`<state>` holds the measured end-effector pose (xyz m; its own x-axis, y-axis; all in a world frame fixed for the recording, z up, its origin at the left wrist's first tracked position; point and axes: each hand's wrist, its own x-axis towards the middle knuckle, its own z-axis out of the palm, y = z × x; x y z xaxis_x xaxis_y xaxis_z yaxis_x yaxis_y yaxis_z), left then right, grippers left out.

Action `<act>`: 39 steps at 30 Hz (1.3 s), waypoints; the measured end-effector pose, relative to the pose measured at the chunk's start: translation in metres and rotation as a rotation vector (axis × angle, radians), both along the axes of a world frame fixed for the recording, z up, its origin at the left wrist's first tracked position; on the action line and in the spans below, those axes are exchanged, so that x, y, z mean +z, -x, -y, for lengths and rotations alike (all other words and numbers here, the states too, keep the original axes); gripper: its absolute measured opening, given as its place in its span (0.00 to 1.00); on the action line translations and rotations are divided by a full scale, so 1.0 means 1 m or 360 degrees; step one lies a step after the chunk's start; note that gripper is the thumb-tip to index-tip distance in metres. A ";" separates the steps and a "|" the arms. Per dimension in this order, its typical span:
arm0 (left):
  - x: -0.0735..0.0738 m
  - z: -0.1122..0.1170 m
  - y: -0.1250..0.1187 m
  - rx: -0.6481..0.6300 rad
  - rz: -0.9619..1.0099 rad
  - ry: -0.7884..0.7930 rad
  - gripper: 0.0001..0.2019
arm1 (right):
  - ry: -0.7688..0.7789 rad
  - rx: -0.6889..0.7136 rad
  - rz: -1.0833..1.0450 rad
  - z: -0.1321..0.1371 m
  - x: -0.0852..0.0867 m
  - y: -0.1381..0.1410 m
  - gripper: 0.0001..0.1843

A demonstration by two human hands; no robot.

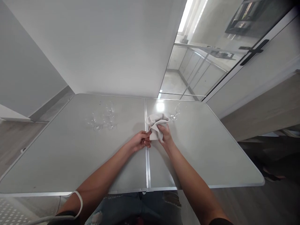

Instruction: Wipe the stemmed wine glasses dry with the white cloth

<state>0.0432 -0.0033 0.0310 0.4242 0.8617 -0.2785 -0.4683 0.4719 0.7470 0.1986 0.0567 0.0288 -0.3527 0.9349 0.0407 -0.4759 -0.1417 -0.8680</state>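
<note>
A crumpled whitish cloth is held over the table's middle seam. My right hand grips its right side, thumb on top and the other fingers mostly hidden behind the folds. My left hand is closed at the cloth's lower left edge, with thumb and forefinger pinched against it. Whether anything is wrapped inside the cloth is hidden. Just beyond, to the right, stands a clear stemmed glass. Further left are several more clear stemmed glasses, their outlines faint against the tabletop.
The pale folding table has a metal rim and a seam down its middle. A white wall rises along the far edge. Behind the right side is a glass door with a black handle. A white cable loops by my left forearm.
</note>
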 end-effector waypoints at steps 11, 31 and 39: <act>-0.015 0.007 0.001 0.0687 -0.1675 -0.1079 0.08 | -0.1089 -0.0186 0.1023 -0.011 0.023 -0.017 0.13; -0.013 -0.001 -0.008 0.0737 -0.0860 -0.0609 0.22 | -0.0296 -0.1157 0.0693 -0.008 0.009 -0.002 0.16; -0.026 -0.006 -0.009 0.0904 -0.0529 -0.0444 0.19 | -0.1156 -0.0119 0.0725 0.011 0.002 0.020 0.27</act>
<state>0.0526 0.0028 0.0053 -0.1804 0.9822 -0.0522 -0.3117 -0.0067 0.9502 0.1786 0.0461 0.0312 -0.4185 0.7532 0.5075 -0.0454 0.5407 -0.8400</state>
